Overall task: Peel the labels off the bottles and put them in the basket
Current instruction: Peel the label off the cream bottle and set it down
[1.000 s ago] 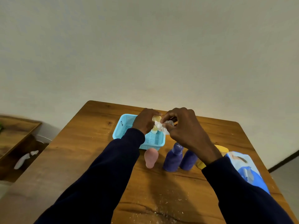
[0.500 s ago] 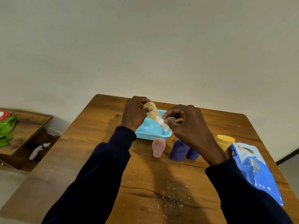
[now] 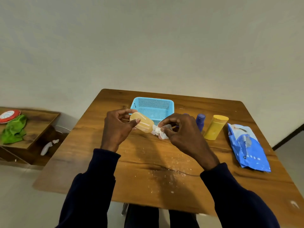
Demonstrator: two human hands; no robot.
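Peeling is running: left grip (image 3: 118, 127) clamping orange bottle (image 3: 143, 124), right grip (image 3: 180, 131) pinching its bunched label (image 3: 158, 132); next probably needing clean tear, then drop into mid-frame basket (image 3: 153, 103).

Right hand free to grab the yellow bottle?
Likely not now: the right hand pinches the white label. Otherwise the yellow bottle stands close on its right, only the purple bottle between.

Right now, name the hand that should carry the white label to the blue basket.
Right, most likely. The right hand pinches the crumpled white label, and the blue basket lies just beyond it. The left hand is occupied gripping the orange bottle.
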